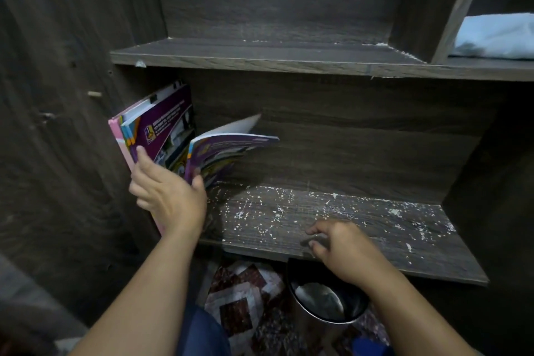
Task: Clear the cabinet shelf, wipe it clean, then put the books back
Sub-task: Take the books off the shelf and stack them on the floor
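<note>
A few thin books [161, 127] with purple and pink covers stand against the left wall of the dark wooden cabinet shelf [390, 234]. My left hand [167, 193] grips them from the front, fingers on the covers, thumb against a purple book [228, 150] that leans open to the right. The shelf board is speckled with white crumbs. My right hand [341, 248] hovers over the shelf's front edge with fingers loosely curled and nothing in it.
An upper shelf [260, 56] carries nothing but some dust. A light blue cloth [497, 37] lies in the compartment at the upper right. Below the shelf, a dark metal bowl [326, 298] sits on a patterned mat [242, 306].
</note>
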Tool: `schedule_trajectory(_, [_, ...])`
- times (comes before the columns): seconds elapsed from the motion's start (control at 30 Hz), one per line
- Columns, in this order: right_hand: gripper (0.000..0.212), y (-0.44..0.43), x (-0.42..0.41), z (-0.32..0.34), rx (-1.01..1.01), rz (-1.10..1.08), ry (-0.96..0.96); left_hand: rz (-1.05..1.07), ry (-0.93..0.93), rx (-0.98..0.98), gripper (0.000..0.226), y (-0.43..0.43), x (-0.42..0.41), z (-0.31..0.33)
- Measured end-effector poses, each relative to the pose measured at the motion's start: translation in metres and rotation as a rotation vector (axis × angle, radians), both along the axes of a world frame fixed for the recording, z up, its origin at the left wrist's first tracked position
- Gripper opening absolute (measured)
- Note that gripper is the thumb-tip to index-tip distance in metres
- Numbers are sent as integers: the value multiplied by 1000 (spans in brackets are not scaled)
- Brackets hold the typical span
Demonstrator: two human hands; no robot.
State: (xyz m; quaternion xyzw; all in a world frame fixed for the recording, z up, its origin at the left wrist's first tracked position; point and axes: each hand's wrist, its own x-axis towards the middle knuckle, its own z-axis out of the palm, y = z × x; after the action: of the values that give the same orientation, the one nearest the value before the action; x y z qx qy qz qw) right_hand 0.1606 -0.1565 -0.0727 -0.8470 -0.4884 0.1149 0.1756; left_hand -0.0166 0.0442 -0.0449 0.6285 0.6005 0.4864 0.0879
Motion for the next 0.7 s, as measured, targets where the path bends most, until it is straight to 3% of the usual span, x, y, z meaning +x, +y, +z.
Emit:
schedule_trajectory(0.17, [24, -3, 1, -1, 16, -1, 32, 41, -105, -13, 110, 4, -2, 2])
schedule_trajectory(0.47, [24, -1, -3, -2, 9, 22, 17, 96, -171, 22, 85, 13, -6, 0])
schedule_trajectory(0.7, [24, 3, -8, -4, -4, 41, 29, -63, -215, -77, 47, 25, -13, -8])
